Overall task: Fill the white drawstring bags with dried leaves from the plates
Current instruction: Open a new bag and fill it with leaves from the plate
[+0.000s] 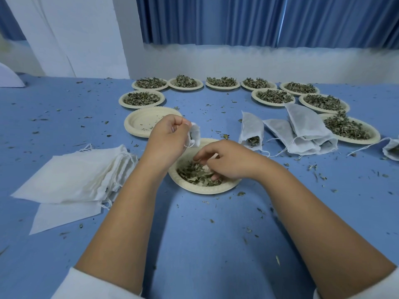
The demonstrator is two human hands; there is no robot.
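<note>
A cream plate (195,188) with dried leaves (192,172) sits in front of me on the blue cloth. Above its far left rim my left hand (167,139) pinches a white drawstring bag (195,134) by its top edge. My right hand (226,161) reaches into the plate, its fingers curled down among the leaves. Whether it holds any leaves is hidden under the fingers.
A stack of flat empty bags (71,175) lies at the left. Filled bags (302,130) lie at the right. A stack of empty plates (140,124) stands behind my left hand. Several plates of leaves (141,99) line the back. Leaf crumbs litter the cloth.
</note>
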